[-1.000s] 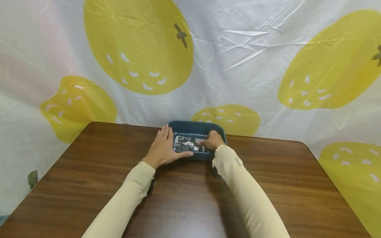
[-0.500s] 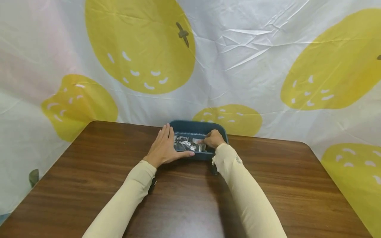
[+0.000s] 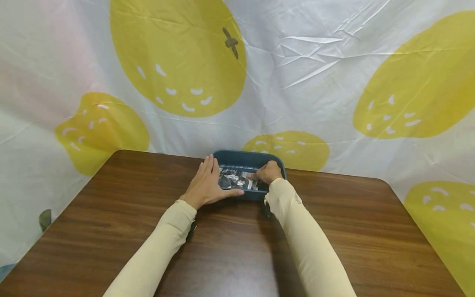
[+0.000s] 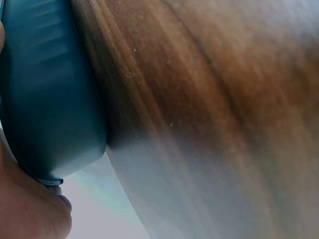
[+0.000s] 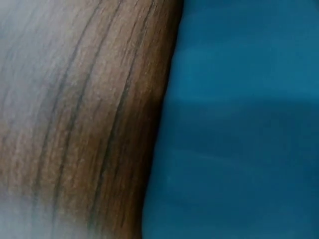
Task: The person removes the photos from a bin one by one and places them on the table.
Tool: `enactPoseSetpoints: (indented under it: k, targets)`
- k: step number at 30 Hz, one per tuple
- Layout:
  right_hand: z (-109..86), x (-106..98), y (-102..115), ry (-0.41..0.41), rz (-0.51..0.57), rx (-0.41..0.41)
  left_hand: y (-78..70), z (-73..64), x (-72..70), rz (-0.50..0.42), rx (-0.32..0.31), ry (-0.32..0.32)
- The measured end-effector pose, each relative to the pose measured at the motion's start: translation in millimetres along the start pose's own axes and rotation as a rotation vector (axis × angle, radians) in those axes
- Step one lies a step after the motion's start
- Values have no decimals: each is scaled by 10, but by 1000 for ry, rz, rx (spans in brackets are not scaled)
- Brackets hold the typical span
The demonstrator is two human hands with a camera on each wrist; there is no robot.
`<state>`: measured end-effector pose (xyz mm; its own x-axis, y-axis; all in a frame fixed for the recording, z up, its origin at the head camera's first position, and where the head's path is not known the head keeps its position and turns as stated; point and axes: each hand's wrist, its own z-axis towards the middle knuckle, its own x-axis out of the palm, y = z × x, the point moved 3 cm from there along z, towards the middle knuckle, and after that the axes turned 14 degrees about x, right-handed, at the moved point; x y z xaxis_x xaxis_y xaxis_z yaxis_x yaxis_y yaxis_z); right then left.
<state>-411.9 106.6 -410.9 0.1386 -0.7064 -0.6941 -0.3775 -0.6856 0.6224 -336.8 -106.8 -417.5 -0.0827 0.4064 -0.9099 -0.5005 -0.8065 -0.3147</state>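
Observation:
A dark teal plastic bin (image 3: 245, 158) sits at the far edge of the wooden table. Along its left rim and front corner rests my left hand (image 3: 205, 180), fingers straight and thumb laid over the front rim. My right hand (image 3: 271, 172) reaches inside at the right end, its fingers bent and pinching the right part of a shiny packet (image 3: 231, 178) with dark and silvery patches. The fingertips are partly hidden. In the left wrist view the bin's outer wall (image 4: 50, 99) shows beside part of my left hand (image 4: 30, 209). Blue bin wall (image 5: 244, 129) fills much of the right wrist view.
Brown wood-grain tabletop (image 3: 230, 243) spreads in front of the bin. A white cloth with yellow fruit prints (image 3: 178, 62) hangs behind the table, close to the bin's back. Both forearms wear pale yellow sleeves (image 3: 308, 235).
The shiny packet has shifted in shape and glare under my right fingers, with a pale strip showing beside them. My left hand stays on the rim. The view has drifted slightly.

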Motion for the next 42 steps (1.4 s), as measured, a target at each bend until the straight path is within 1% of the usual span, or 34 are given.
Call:
enactPoseSetpoints:
  k: [5, 9, 15, 19, 23, 27, 32, 39, 42]
  targets:
    - [-4, -5, -11, -9, 14, 20, -17, -6, -8, -4, 0, 4]
    - [4, -6, -19, -35, 12, 24, -31, -8, -18, -3, -1, 10]
    - [15, -17, -6, -68, 28, -6, -39, -5, -35, -9, 4, 3]
    - [23, -32, 1, -79, 36, -21, -30, -4, -30, -7, -4, 18]
    - [39, -55, -1, -74, 65, -27, -18, -2, -19, 0, -7, 29]
    - [59, -81, 2, -64, 77, -35, -16, -2, -27, 6, -3, 23]
    - [60, -113, 13, -91, 50, -74, -23, -5, -40, 2, -4, 18]
    - [-13, -153, 23, -81, 124, -141, -21, -16, -40, -12, -16, 28]
    - [-46, -162, 29, -108, 121, -157, -20, -11, -38, -17, -15, 31]
